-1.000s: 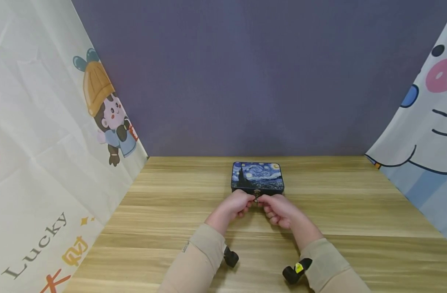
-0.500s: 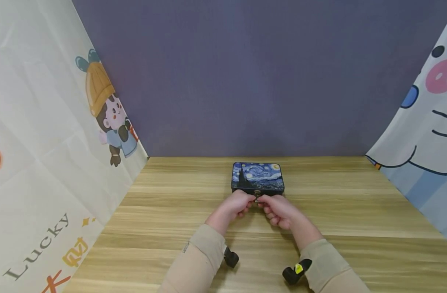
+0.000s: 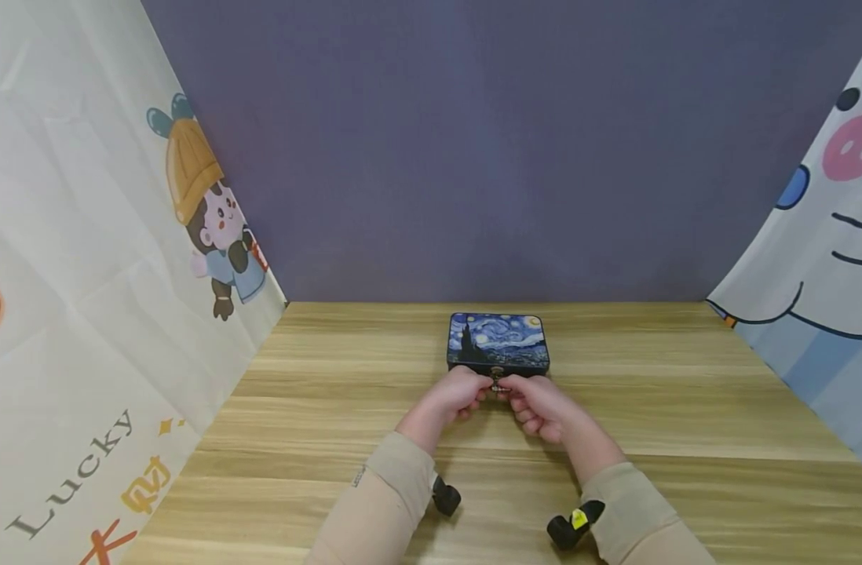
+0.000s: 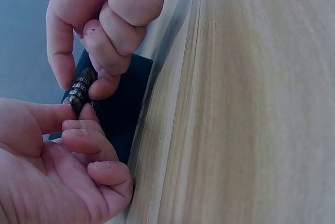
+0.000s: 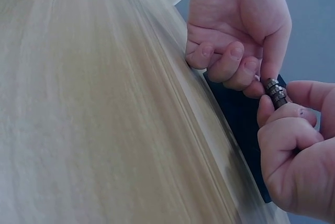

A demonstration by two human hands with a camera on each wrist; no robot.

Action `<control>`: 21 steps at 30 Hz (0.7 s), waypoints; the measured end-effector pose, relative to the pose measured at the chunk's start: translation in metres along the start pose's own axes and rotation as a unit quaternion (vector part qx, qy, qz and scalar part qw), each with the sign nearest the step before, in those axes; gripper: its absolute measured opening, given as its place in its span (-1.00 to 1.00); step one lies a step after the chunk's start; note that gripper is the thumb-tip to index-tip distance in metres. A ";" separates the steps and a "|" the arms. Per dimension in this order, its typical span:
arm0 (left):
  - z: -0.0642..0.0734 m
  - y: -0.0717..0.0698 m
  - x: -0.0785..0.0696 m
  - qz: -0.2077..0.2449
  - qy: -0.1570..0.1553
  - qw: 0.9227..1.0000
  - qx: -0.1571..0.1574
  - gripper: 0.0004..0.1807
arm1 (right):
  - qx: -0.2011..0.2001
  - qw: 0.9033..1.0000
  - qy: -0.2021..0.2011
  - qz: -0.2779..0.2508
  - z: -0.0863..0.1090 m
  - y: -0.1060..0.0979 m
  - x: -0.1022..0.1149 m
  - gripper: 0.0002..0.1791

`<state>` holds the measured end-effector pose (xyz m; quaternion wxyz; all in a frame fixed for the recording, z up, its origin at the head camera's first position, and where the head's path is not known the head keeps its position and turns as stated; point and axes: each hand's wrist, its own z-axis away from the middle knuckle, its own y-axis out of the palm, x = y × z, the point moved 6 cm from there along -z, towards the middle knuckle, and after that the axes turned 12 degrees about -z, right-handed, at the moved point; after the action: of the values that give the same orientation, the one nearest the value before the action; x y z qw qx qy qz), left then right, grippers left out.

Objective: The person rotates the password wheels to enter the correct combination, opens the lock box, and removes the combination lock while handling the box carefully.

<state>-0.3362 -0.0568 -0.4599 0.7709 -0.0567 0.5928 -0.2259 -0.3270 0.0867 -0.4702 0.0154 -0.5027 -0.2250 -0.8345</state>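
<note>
A small tin box (image 3: 498, 337) with a starry night-sky painting on its lid lies closed on the wooden table, its brass-coloured clasp (image 3: 497, 370) facing me. At the clasp is a small combination padlock (image 4: 80, 87) with rings of numbers. My left hand (image 3: 459, 389) pinches one end of it between thumb and index finger. From the other side, the thumb and index finger of my right hand (image 3: 539, 402) are on the number rings, its other fingers curled in. Both wrist views show the padlock between the two hands; the digits are too small to read.
The wooden table (image 3: 332, 486) runs back to a dark grey-blue wall (image 3: 473, 157). White printed cloths hang at the left (image 3: 85, 235) and the right (image 3: 827, 259). Black wrist cameras stick out from both sleeves.
Both hands stay at the padlock in nearly the same place, with only slight finger movement. The box has not visibly moved on the table.
</note>
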 end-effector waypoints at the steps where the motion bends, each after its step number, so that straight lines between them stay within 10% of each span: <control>1: 0.000 0.000 0.000 -0.001 0.001 1.000 0.000 -0.66 | 0.001 1.000 0.001 -0.002 0.000 0.000 0.000 -0.69; 21: -0.001 0.001 -0.001 0.000 -0.001 1.000 0.001 -0.62 | 0.009 1.000 0.000 0.004 0.000 0.001 0.001 -0.79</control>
<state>-0.3367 -0.0558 -0.4598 0.7714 -0.0563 0.5918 -0.2269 -0.3273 0.0860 -0.4686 0.0233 -0.5037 -0.2309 -0.8321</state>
